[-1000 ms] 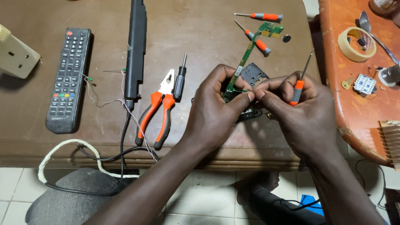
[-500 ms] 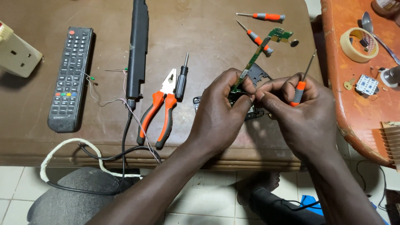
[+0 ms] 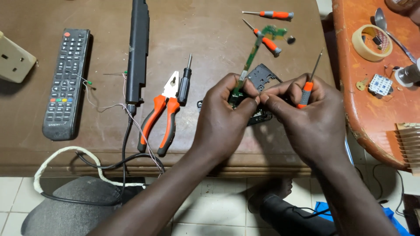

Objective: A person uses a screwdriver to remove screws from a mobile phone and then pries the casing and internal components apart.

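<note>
Little has moved: my left hand still pinches one circuit board, right hand clasps one of three screwdrivers.

The left hand and right hand cover most of the black gadget, so its shape is hard to tell. The green board goes down behind the fingers. The white plug and the spoon are cut off by the edges.
</note>
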